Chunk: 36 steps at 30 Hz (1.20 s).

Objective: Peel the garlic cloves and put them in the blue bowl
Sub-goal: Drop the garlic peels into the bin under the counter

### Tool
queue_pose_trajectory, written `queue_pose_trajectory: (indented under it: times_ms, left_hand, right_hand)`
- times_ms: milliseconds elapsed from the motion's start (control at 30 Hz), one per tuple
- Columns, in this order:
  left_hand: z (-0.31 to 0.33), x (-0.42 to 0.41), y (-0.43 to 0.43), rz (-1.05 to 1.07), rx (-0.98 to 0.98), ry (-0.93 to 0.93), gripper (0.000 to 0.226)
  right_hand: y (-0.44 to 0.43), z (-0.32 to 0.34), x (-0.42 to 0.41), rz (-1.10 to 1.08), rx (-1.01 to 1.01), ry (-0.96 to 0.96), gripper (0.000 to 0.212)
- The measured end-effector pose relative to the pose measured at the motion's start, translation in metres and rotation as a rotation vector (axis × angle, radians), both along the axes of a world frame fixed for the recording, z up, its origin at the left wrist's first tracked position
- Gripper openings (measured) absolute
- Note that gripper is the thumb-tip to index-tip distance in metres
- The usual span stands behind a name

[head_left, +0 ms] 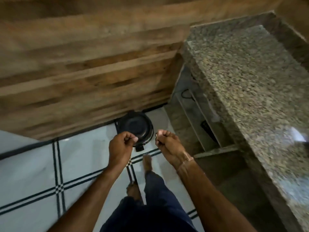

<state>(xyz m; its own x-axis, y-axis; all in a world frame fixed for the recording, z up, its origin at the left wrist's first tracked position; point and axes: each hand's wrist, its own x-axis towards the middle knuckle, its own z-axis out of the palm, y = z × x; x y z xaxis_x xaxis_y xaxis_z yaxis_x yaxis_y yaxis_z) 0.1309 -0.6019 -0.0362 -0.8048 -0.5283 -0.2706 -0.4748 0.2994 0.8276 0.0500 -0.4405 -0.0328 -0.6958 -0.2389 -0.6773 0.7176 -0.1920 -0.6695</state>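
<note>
Only curled left hand (121, 145) and right hand (167, 144), contents hidden.

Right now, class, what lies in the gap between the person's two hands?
In the head view, a black lidded bin on the tiled floor shows in the gap between the left hand and right hand; nothing bridges them.

Dark navy trousers (158, 198) and 1 thin wrist band (184, 162), seen from the wearer's own head.
The trousers are loose, and the cloth gathers in soft folds down both legs to the hems. The 2 forearms are uncovered from the lower edge of the frame up to the left hand (121, 146) and the right hand (168, 143). The slim, pale band circles the right wrist. The 2 feet (147, 163), blurred, appear bare below the hems.
</note>
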Motion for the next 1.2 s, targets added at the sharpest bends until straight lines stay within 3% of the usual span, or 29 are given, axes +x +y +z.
queue_pose_trajectory:
  times_ms: [200,400,600,867,933,1000,1133,1167,1200]
  left_hand:
    - [-0.016,0.005,-0.054,0.127,0.015,0.003,0.019]
    - [-0.07,-0.033,-0.081,0.145,0.042,-0.131,0.01]
    - [-0.211,-0.077,-0.092,0.254,0.157,-0.305,0.025]
    - [-0.377,-0.146,-0.101,0.597,0.496,-0.473,0.015]
    - [-0.41,-0.154,-0.105,0.626,0.54,-0.505,0.011]
    - [-0.438,-0.156,-0.109,0.587,0.468,-0.595,0.031]
    - [-0.473,-0.157,-0.111,0.512,0.379,-0.696,0.082]
    - [-0.459,-0.163,-0.109,0.518,0.408,-0.66,0.079]
    - [-0.446,-0.17,-0.105,0.517,0.451,-0.584,0.062]
  right_hand:
    - [-0.063,-0.025,-0.03,0.103,0.019,0.015,0.021]
    - [-0.099,-0.086,-0.059,0.153,0.117,-0.153,0.016]
    - [-0.114,-0.232,-0.093,0.118,0.227,-0.325,0.025]
    - [-0.154,-0.387,-0.148,-0.004,0.22,-0.462,0.017]
    - [-0.158,-0.412,-0.154,0.023,0.265,-0.452,0.025]
    - [-0.158,-0.431,-0.156,0.06,0.319,-0.456,0.03]
    - [-0.159,-0.448,-0.16,0.148,0.446,-0.425,0.011]
    - [-0.158,-0.452,-0.165,0.166,0.487,-0.412,0.019]
    - [-0.163,-0.453,-0.164,0.274,0.615,-0.358,0.022]
